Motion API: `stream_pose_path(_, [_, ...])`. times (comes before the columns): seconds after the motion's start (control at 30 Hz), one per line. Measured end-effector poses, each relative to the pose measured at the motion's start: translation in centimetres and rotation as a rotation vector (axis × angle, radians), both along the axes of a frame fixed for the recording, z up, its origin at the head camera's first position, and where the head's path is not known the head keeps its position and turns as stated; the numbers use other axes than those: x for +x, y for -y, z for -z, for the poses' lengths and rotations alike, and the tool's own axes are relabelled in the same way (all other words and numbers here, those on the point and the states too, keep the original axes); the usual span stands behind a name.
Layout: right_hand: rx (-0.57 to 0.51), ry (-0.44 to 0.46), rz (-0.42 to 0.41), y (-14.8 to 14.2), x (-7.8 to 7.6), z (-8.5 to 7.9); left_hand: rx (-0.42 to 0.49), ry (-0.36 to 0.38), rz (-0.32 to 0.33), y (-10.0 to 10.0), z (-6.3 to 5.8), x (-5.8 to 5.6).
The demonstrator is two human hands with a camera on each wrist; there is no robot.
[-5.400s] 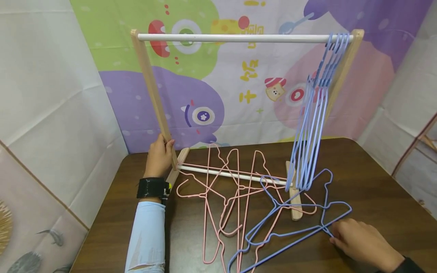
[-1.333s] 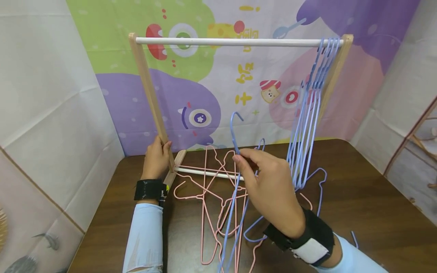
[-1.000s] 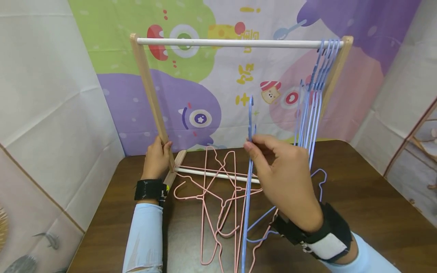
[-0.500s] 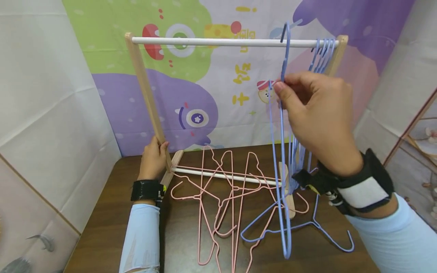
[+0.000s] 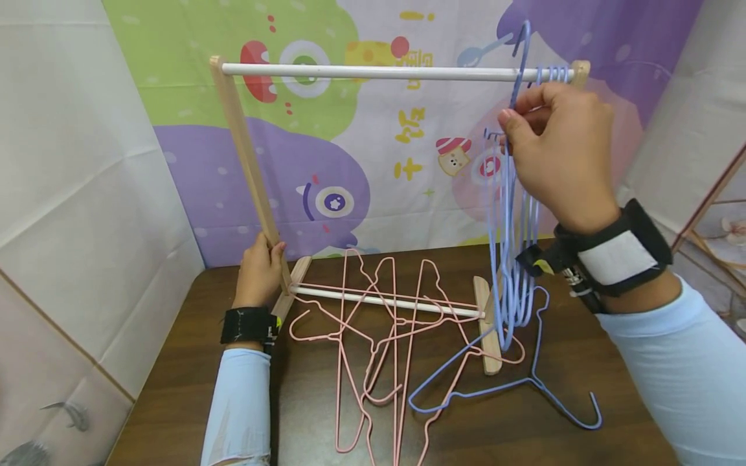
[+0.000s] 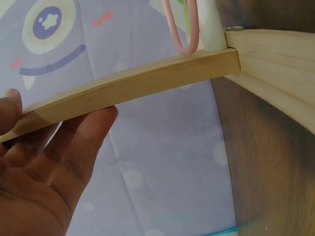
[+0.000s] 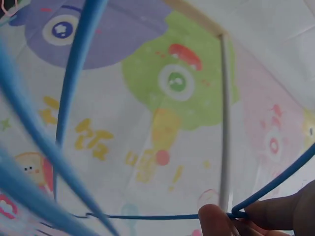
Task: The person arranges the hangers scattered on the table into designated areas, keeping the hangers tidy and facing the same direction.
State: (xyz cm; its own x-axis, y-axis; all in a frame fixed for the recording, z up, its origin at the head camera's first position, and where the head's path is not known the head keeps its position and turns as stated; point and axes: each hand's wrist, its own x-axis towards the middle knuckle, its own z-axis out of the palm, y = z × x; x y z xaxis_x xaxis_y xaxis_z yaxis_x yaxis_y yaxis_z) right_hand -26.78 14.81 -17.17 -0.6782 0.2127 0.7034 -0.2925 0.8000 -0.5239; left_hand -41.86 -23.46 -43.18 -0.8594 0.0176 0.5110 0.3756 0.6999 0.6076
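Observation:
My left hand (image 5: 258,272) grips the left wooden post (image 5: 247,149) of a small clothes rack near its foot; thumb and fingers lie on either side of it in the left wrist view. Up at the right end of the rack, my right hand (image 5: 565,149) pinches a blue clothes hanger (image 5: 522,58) by the neck, between thumb and fingertips. Its hook stands above the white top rod (image 5: 373,72) and overlaps it in the head view. Behind this hand several blue hangers (image 5: 560,73) hang from the rod, bunched against the right post and partly hidden.
Several pink hangers (image 5: 395,362) lie tangled on the brown table (image 5: 315,395), some across the rack's lower white rod (image 5: 350,296). Another blue hanger (image 5: 495,389) lies at front right, close to the rack's right foot (image 5: 491,362). A cartoon-printed cloth (image 5: 326,162) hangs behind.
My right hand took a blue hanger from the table and raised it, up and rightward, to the top rod near the hanging hangers. My left hand keeps its grip on the post.

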Motion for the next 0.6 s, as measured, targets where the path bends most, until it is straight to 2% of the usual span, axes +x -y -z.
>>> stream_pose_path(0.23, [0.012,0.027,0.021,-0.9,-1.0,0.6,0.002,-0.01,0.002,0.0,0.0,0.0])
stream_pose_path(0.47, [-0.029,0.076,0.006,-1.6,-1.4,0.8,-0.001,-0.012,-0.003,0.0,0.1,-0.1])
stream_pose_path(0.6, [-0.006,0.105,0.01,-1.8,-1.5,0.9,0.0,-0.009,-0.006,0.0,0.0,-0.1])
